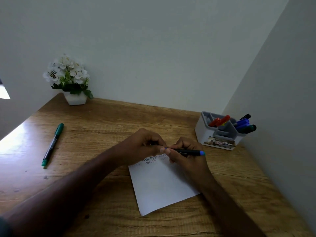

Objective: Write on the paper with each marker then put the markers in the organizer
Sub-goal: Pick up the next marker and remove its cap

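One green marker (53, 144) lies loose at the worktop's (102, 120) left. My left hand (142, 146) pinches the blue marker's (185, 152) tip end, cap presumably; my right hand (185, 155) grips its barrel above the one lettered paper (162, 187). Light, rigid, smooth: hold mid-barrel. The organizer (219, 132), right, holds roughly six markers.
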`<state>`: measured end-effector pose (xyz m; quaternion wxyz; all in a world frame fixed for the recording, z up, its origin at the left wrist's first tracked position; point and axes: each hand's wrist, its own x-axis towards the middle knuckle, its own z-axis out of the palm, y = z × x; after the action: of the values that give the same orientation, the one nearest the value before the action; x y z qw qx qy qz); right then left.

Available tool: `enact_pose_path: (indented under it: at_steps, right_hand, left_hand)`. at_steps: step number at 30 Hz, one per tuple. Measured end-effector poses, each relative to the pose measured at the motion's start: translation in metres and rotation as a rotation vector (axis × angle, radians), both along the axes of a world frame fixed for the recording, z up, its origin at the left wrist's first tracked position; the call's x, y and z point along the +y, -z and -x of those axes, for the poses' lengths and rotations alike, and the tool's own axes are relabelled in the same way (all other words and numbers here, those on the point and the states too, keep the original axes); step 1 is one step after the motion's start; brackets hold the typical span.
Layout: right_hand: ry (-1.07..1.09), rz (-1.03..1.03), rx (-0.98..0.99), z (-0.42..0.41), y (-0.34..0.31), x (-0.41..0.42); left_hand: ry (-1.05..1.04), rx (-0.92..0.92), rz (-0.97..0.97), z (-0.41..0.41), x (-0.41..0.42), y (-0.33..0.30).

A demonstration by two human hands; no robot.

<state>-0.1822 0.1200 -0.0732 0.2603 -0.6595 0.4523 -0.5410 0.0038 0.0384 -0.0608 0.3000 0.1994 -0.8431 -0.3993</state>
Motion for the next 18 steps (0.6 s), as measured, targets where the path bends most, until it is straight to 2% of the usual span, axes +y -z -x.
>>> enact_pose_path:
  at_steps: [7,11,15,18]
  right_hand:
    - [-0.049,-0.088,-0.026,-0.002,-0.006,0.005]
    - [-0.017,-0.055,-0.065,-0.002,-0.006,0.003]
    - [-0.01,-0.03,-0.076,-0.005,-0.005,-0.003]
    - [0.022,0.001,-0.092,-0.004,-0.007,-0.005]
  left_hand:
    - [0.03,0.019,-0.106,0.001,0.004,0.002]
    - [0.034,0.133,-0.19,0.005,0.005,0.004]
    - [-0.045,0.328,-0.434,0.01,0.002,0.008]
    - [-0.11,0.301,-0.413,0.01,0.0,0.009]
